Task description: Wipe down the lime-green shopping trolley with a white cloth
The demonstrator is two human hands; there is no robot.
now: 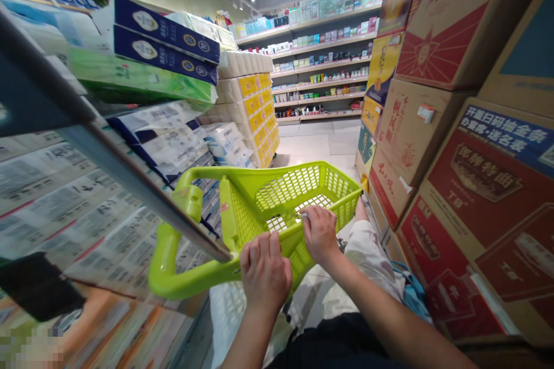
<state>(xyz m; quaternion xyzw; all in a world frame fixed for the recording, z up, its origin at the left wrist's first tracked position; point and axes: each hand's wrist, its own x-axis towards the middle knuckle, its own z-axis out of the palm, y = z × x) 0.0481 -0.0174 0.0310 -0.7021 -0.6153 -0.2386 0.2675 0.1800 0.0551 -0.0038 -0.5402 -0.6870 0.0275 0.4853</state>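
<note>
L hand & R hand both hold near rim of lime-green plastic shopping cart; prob. light, stiff; best pushed via handle.

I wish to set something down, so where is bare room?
Inside the lime-green plastic cart, the visible bottom looks free between latticed walls. The pale tiled floor ahead is bare between yellow-and-white stacked packs and brown cardboard cartons. These crowd both sides.
</note>
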